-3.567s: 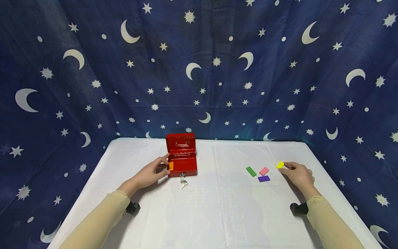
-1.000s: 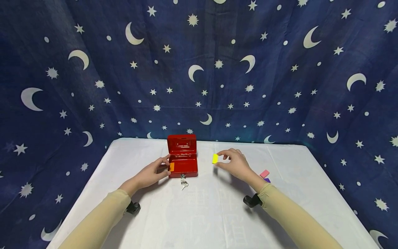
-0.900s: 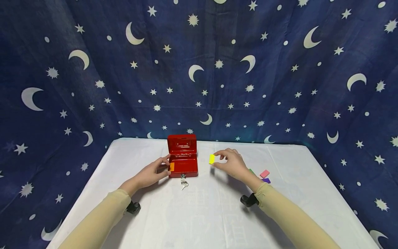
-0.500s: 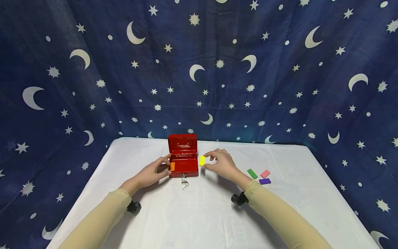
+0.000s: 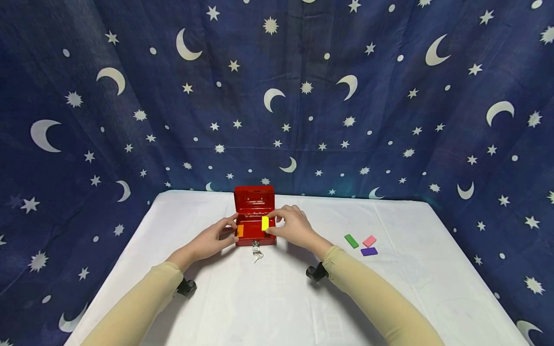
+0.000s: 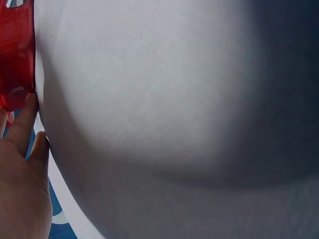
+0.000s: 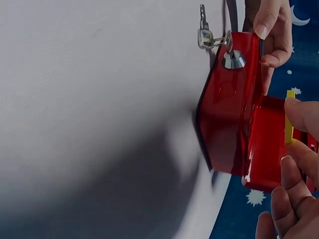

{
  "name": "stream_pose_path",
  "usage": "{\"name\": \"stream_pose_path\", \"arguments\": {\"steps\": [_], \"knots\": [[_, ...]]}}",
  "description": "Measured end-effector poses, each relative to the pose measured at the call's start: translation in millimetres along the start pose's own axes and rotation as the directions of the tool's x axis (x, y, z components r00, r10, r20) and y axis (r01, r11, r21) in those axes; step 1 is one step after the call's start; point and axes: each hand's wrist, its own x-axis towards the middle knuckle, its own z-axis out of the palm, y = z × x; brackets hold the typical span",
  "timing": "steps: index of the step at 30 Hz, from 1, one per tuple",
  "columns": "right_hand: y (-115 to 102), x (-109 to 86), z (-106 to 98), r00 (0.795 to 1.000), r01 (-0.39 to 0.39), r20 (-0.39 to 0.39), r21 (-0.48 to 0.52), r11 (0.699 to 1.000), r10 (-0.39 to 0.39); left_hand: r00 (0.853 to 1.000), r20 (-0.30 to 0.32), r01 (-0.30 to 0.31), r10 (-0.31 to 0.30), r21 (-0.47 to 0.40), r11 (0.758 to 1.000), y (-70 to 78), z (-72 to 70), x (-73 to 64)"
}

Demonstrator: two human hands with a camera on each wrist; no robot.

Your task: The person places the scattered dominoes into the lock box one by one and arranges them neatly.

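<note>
A red cash box (image 5: pixel 254 239) stands with its lid (image 5: pixel 254 197) raised, keys (image 5: pixel 257 256) hanging from its front lock. My left hand (image 5: pixel 206 241) holds the box's left side, thumb at the front corner and fingers towards the back. In the right wrist view its thumb (image 7: pixel 266 22) sits on the box's rim. An orange domino block (image 5: pixel 240 231) lies inside at the left. My right hand (image 5: pixel 294 228) pinches a yellow domino block (image 5: pixel 265 223) between thumb and fingers, over the right part of the open box. In the right wrist view the yellow block is seen edge-on.
Green (image 5: pixel 351 240), pink (image 5: pixel 370 241) and purple (image 5: pixel 369 251) domino blocks lie close together on the white tablecloth (image 5: pixel 277 298), right of the box. A dark blue curtain (image 5: pixel 303 120) with moons and stars hangs behind the table.
My right hand has picked the yellow domino block up from the right side and carried it left, from beside the box to over its inside. My left hand stays at the box.
</note>
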Motion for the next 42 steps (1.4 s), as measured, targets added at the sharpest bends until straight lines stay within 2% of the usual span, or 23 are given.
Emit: {"name": "stream_pose_path", "arguments": {"steps": [9, 16, 21, 30, 42], "knots": [[-17, 15.0, 14, 0.998, -0.013, 0.062, -0.012, 1.0, 0.014, 1.0, 0.001, -0.013, 0.013, 0.007, 1.0, 0.5, -0.7, -1.2], [-25, 23.9, 24, 0.995, 0.006, 0.104, -0.05, 0.999, -0.001, 1.0, 0.005, -0.001, 0.001, 0.006, 1.0, -0.1, -0.9, -2.4], [-27, 27.5, 27, 0.991, 0.0, 0.136, -0.055, 0.999, 0.007, 1.0, 0.012, -0.016, 0.016, -0.008, 1.0, 0.2, -0.9, -2.6], [-25, 35.3, 29, 0.989, -0.006, 0.146, -0.072, 0.997, 0.017, 1.0, 0.008, -0.017, 0.017, -0.007, 1.0, -0.5, -0.5, -1.6], [-29, 42.3, 35, 0.985, 0.069, 0.169, -0.193, 0.979, -0.036, 1.0, 0.008, -0.014, 0.014, -0.015, 1.0, -0.7, -1.0, -1.6]]}}
